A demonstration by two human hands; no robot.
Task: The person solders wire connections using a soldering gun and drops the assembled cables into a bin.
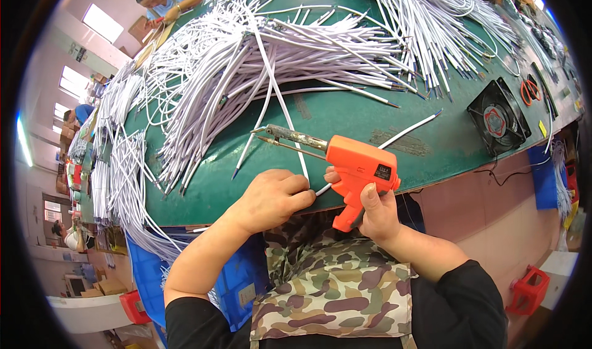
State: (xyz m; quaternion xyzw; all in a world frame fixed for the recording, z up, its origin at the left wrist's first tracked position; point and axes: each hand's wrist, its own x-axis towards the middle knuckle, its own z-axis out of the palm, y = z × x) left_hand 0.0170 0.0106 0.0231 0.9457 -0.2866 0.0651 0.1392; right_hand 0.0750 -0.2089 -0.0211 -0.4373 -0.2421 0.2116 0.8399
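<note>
My right hand [375, 210] is wrapped round an orange soldering gun [357, 164], its thumb along the grip. The gun's metal tip points left, over the green table. My left hand [275, 196] is closed at the table's near edge, the fingers curled on a white cable [300, 153] that runs up toward the pile. What lies inside the fingers is hidden. Another white cable [410, 129] passes behind the gun, its blue end out to the right. I cannot tell whether the two are one length.
Large bundles of white cables [296, 50] cover the far and left parts of the green table [345, 124]. A black fan [498, 116] stands at the right, near orange-handled scissors [529, 91]. Blue bins [237, 281] sit below the edge. A co-worker [169, 0] works at the far left.
</note>
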